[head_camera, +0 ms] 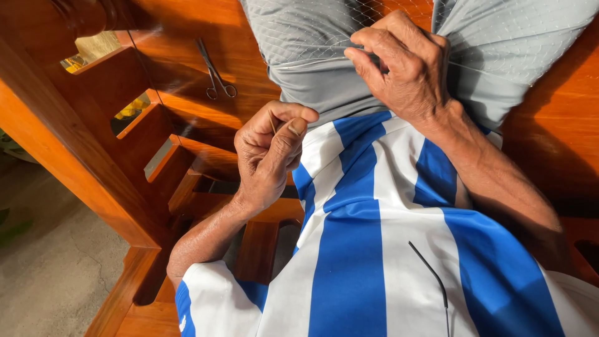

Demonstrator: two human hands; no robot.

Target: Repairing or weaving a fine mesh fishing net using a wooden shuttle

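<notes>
here left hand fingers pinch what seems a needle; right hand fingers grip netting.

No packages, labels, signs or screens show anywhere in this view.
</notes>
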